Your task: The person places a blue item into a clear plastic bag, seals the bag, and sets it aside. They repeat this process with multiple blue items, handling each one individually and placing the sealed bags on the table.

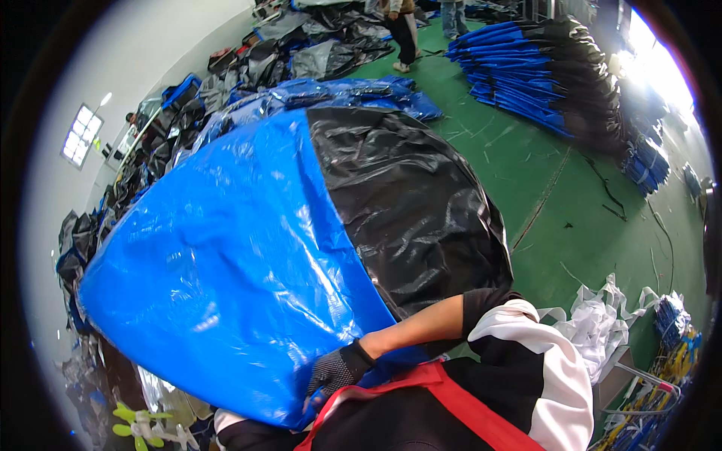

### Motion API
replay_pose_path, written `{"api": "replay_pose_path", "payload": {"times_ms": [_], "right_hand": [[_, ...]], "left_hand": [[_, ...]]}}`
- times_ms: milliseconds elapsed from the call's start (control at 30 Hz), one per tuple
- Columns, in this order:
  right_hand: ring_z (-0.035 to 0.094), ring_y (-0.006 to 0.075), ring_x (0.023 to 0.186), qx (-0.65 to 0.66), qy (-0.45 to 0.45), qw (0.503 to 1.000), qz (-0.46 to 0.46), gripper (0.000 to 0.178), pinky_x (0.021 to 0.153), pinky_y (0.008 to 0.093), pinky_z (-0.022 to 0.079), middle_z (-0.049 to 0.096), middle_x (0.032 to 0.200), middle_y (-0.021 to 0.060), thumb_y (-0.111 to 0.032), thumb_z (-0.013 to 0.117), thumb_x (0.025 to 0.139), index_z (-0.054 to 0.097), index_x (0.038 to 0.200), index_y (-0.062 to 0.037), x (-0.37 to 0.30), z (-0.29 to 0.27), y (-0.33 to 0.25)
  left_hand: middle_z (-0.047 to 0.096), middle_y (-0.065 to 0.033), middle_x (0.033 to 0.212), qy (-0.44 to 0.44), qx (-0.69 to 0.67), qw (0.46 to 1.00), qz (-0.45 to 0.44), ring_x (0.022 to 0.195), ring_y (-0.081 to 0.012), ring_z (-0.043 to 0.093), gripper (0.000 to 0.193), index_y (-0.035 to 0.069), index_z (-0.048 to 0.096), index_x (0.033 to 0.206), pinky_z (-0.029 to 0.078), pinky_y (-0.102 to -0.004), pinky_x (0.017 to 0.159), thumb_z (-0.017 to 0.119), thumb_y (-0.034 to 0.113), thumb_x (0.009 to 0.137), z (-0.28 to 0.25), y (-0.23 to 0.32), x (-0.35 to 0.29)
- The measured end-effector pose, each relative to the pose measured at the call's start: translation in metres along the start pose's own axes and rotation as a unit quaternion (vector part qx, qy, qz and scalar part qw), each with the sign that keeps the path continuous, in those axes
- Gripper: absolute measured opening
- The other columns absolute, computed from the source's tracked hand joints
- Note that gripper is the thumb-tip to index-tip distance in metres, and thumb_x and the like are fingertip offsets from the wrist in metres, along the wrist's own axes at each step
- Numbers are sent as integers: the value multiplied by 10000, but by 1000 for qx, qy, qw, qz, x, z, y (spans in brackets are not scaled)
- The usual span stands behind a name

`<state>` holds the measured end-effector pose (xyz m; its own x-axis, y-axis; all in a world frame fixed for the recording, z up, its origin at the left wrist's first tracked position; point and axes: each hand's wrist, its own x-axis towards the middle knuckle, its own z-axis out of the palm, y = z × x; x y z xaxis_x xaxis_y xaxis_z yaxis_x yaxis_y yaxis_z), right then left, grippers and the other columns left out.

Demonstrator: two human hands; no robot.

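Note:
A large, glossy plastic sheet (pixel 218 248), blue on the left and black on the right, spreads out in front of me and billows up in creases. My right hand (pixel 336 372), in a dark glove with pale dots, reaches across my body to its near blue edge. The fingers are curled in and pinch the blue plastic close to my red apron strap (pixel 376 392). My left hand is out of sight; only the left sleeve (pixel 235 427) shows, under the sheet's near edge.
A tall stack of folded blue-and-black sheets (pixel 519 75) stands on the green floor (pixel 481 143). Heaped sheets (pixel 323 56) line the left wall. White strips (pixel 594 323) and bundled cords (pixel 662 383) lie at right. A green-bladed fan (pixel 139 422) is at lower left. Another person (pixel 402 34) stands far off.

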<state>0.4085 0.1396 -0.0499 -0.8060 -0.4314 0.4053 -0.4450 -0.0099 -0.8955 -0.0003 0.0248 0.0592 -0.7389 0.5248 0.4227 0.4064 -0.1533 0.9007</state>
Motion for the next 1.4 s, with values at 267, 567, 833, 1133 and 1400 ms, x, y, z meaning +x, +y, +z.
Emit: {"api": "replay_pose_path", "payload": {"times_ms": [267, 567, 833, 1133, 1400], "right_hand": [[648, 333, 880, -527, 249, 738, 340, 456, 751, 438, 517, 664, 1004, 136, -317, 715, 740, 604, 1163, -184, -81, -172, 11], [642, 358, 963, -536, 405, 486, 559, 302, 844, 432, 505, 666, 1042, 184, -329, 596, 850, 669, 1054, -119, -191, -334, 20], [652, 162, 628, -175, 681, 616, 355, 152, 576, 312, 574, 623, 667, 65, -158, 694, 825, 644, 876, -24, -219, -305, -18], [606, 339, 931, -693, 401, 358, 480, 414, 756, 451, 478, 641, 979, 143, -417, 653, 769, 618, 1025, -94, -173, -292, 44], [571, 312, 1124, -407, 484, 749, 197, 536, 973, 333, 432, 570, 1237, 165, -25, 567, 871, 424, 1384, -87, -94, -213, 5]], "left_hand": [[640, -219, 1071, 81, 409, 909, -21, 948, -284, 595, 754, -95, 578, 1163, 454, -382, 841, 562, 598, 867, -296, -19, -62], [524, -224, 1290, -142, 718, 681, -23, 1173, -385, 510, 530, 99, 459, 1337, 406, -429, 1001, 590, 308, 868, -200, -57, -106], [362, -220, 1449, -351, 487, 775, 200, 1317, -411, 361, 542, 97, 443, 1377, 275, -478, 1102, 559, 325, 899, 190, -128, -95], [335, -243, 1456, -348, 448, 802, 186, 1306, -428, 364, 545, 85, 448, 1370, 271, -497, 1104, 586, 288, 884, 207, -160, -102], [625, -185, 1105, -334, 8, 942, -27, 1024, -262, 604, 404, 6, 553, 1205, 451, -360, 884, 538, 306, 935, 343, -115, -103]]}}
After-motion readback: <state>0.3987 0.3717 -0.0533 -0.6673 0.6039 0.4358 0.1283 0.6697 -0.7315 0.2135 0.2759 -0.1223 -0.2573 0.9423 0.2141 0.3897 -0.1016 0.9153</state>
